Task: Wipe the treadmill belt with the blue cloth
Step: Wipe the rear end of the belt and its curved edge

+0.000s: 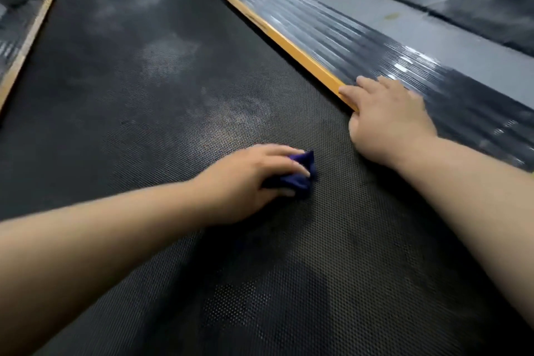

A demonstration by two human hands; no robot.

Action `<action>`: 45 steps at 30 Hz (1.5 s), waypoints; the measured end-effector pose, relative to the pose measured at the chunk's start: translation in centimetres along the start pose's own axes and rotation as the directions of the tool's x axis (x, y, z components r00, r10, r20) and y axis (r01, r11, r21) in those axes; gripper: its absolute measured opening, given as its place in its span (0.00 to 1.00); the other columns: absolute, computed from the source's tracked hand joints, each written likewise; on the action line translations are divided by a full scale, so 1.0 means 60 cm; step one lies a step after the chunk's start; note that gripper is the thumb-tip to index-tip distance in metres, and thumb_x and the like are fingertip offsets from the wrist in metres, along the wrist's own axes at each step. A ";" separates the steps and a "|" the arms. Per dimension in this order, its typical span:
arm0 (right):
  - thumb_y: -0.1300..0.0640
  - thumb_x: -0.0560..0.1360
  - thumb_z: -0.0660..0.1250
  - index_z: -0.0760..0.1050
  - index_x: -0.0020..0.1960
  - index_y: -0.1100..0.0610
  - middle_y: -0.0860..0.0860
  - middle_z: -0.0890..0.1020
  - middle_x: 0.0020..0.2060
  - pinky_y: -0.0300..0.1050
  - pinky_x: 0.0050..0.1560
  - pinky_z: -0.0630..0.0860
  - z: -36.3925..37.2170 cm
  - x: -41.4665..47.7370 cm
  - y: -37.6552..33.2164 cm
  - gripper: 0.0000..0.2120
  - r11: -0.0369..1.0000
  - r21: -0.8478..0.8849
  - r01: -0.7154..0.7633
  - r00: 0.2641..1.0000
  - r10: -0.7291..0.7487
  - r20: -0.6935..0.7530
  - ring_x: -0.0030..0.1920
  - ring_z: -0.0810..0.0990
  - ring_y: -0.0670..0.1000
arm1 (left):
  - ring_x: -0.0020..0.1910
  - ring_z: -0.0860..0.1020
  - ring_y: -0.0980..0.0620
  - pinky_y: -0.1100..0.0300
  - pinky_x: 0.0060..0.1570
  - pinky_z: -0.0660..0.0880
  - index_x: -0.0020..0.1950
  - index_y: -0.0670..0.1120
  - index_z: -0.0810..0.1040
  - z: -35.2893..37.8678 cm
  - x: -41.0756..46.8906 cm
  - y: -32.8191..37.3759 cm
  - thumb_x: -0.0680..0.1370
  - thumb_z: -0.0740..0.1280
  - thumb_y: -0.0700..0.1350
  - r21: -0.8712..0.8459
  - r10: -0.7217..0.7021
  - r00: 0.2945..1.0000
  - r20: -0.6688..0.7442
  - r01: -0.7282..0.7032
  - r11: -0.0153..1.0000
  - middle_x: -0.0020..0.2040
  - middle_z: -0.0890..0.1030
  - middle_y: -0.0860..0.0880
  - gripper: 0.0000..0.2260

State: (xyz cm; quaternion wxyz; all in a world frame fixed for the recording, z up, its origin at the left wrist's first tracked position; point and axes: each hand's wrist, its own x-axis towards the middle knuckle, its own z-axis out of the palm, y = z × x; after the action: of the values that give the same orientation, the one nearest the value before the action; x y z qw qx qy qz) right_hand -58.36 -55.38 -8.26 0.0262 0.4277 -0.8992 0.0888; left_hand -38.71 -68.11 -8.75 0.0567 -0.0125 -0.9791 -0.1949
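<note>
The left hand (254, 175) grips the bunched dark-blue cloth (300, 175) mid-frame on the black dimpled treadmill belt (130, 124); the right hand (387, 118) lies flat-fingered on the grey side rail (375, 46). The pale dusty patches (167, 55) above suggest much remains.

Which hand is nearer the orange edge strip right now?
Right. The right hand lies across the orange strip; the left hand grips the blue cloth out on the belt.

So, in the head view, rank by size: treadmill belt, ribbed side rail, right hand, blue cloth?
1. treadmill belt
2. ribbed side rail
3. right hand
4. blue cloth, partly hidden under the left hand
</note>
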 end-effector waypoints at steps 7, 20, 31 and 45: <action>0.58 0.77 0.54 0.58 0.75 0.46 0.50 0.57 0.76 0.55 0.73 0.51 0.004 0.000 -0.005 0.27 1.000 0.009 0.007 1.000 -0.007 0.009 0.76 0.53 0.55 | 0.58 0.75 0.48 0.58 0.56 0.70 0.56 0.55 0.80 -0.031 0.126 -0.110 0.77 0.66 0.48 -0.051 -0.610 0.713 -0.345 0.635 0.771 0.57 0.79 0.52 0.09; 0.59 0.76 0.54 0.65 0.70 0.50 0.53 0.63 0.73 0.55 0.72 0.52 0.010 0.002 -0.002 0.23 0.999 0.007 0.035 0.998 -0.035 -0.051 0.75 0.56 0.56 | 0.58 0.76 0.47 0.59 0.55 0.69 0.55 0.54 0.80 -0.032 0.153 -0.126 0.77 0.66 0.46 -0.045 -0.617 0.710 -0.339 0.643 0.765 0.56 0.80 0.51 0.09; 0.61 0.75 0.53 0.54 0.76 0.50 0.52 0.58 0.76 0.55 0.75 0.45 0.009 0.003 -0.006 0.30 0.997 0.074 0.022 1.000 -0.022 0.002 0.76 0.52 0.54 | 0.68 0.69 0.52 0.56 0.66 0.65 0.63 0.60 0.76 -0.017 0.054 -0.040 0.76 0.68 0.49 0.092 -0.312 0.942 -0.120 0.324 0.942 0.69 0.71 0.56 0.16; 0.62 0.74 0.55 0.54 0.76 0.50 0.53 0.56 0.76 0.50 0.76 0.46 0.000 -0.006 -0.012 0.32 0.994 0.111 0.002 1.000 -0.005 0.021 0.76 0.52 0.52 | 0.74 0.60 0.51 0.56 0.70 0.59 0.70 0.58 0.69 0.017 0.012 0.016 0.79 0.62 0.50 0.111 -0.252 0.963 -0.097 0.262 0.959 0.75 0.63 0.55 0.18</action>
State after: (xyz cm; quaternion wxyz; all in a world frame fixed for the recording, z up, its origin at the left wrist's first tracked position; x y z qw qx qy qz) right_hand -57.55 -55.55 -8.22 -0.0071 0.4309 -0.8923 0.1342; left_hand -39.50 -66.83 -9.24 0.0717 0.1263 -0.9794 -0.1403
